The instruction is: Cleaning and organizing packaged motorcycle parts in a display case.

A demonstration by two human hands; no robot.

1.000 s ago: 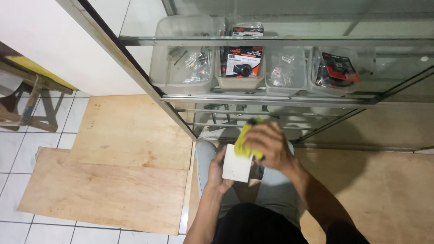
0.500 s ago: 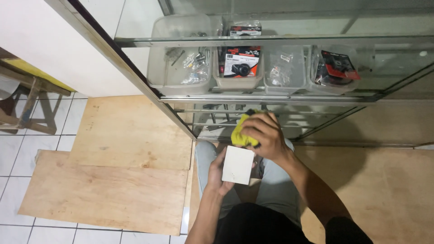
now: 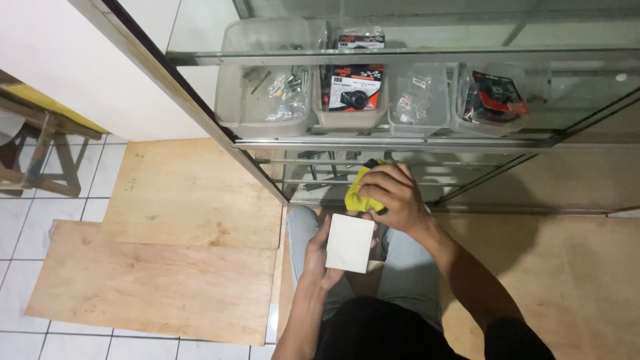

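Observation:
My left hand (image 3: pixel 316 259) grips a small white square box (image 3: pixel 350 243) from its left side, over my lap. My right hand (image 3: pixel 393 195) is closed on a yellow cloth (image 3: pixel 358 194) and presses it against the top edge of the box. Both hands are in front of a glass display cabinet (image 3: pixel 400 143) with a metal frame.
On the glass shelf stand clear plastic bins (image 3: pixel 263 110) holding small bagged hardware and red-and-black packages (image 3: pixel 353 90). Plywood sheets (image 3: pixel 167 267) lie on the white tile floor at left. A wooden stool (image 3: pixel 40 150) stands at the far left, by a white wall.
My right hand with the yellow cloth slid up from the face of the box to its top edge. The white box is now uncovered.

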